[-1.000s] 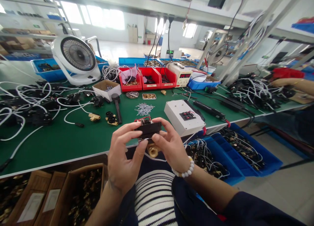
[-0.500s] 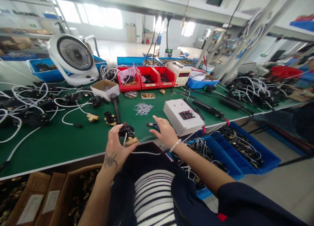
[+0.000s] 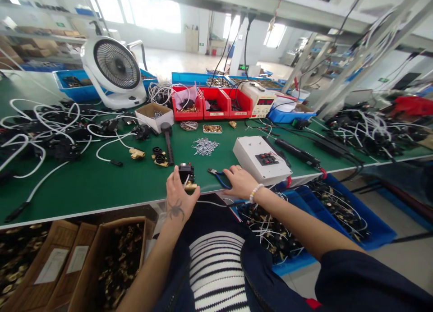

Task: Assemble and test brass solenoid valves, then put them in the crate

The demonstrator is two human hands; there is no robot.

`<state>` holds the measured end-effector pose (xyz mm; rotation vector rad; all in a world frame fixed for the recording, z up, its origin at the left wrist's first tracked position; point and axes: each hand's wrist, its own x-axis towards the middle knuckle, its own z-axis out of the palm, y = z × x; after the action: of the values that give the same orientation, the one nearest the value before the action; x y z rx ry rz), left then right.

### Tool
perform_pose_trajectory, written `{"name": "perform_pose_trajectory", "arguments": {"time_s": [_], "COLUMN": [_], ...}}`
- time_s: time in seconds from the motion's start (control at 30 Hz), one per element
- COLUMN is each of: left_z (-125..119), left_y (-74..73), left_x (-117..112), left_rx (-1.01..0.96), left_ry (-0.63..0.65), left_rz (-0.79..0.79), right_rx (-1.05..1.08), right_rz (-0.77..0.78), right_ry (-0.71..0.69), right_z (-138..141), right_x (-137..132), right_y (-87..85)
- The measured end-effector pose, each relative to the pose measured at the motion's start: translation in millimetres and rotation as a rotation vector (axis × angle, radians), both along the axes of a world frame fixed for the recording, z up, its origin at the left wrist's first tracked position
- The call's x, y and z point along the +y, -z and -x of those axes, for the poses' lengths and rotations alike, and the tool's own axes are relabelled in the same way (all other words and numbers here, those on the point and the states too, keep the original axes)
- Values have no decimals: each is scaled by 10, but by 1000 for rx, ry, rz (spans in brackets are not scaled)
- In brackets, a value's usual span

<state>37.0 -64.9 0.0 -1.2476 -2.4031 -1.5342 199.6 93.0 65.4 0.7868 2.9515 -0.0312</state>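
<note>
My left hand (image 3: 179, 198) is closed around a small black part on a brass fitting (image 3: 187, 176) and holds it down on the green table (image 3: 84, 185) near the front edge. A thin white wire runs from the part toward me. My right hand (image 3: 239, 181) lies over the blue handles of a pair of pliers (image 3: 216, 175) on the table, fingers curled onto them. A white control box (image 3: 261, 159) with red buttons sits just right of that hand.
A heap of small metal pins (image 3: 204, 146) lies behind the hands. Red bins (image 3: 211, 103), a white fan (image 3: 113, 73) and a meter (image 3: 262, 103) stand farther back. White cables with black parts (image 3: 43, 131) cover the left. Cardboard boxes (image 3: 111, 258) and blue crates (image 3: 338, 213) sit below the table edge.
Both hands held the black part up together before. My left hand has since set it down on the table, and my right hand has let go and reached right onto the pliers.
</note>
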Motion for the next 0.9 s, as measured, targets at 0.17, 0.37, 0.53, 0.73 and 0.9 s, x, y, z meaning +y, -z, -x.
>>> {"name": "perform_pose_trajectory", "arguments": {"time_s": [0.17,0.37,0.53,0.73,0.9], "left_z": [209,351,355,367,372], "left_y": [-19,-21,-45,-55,-47], "left_x": [24,-22,-31,-28,-26], "left_rx": [-15,-53,-80,-110,-132], "left_ry": [220,325,354,384,384], "left_rz": [37,69,81,79,66], "right_rx": [16,550,912,547,723], "right_rz": [140,111,33,34,7], "right_ry": [-23,-17,-113,-217,-151], "right_z": [13,-5,166,246,250], "right_x": [127,83,-61,-62,-128], "right_y": [-123,-310,-180,-214,-287]}}
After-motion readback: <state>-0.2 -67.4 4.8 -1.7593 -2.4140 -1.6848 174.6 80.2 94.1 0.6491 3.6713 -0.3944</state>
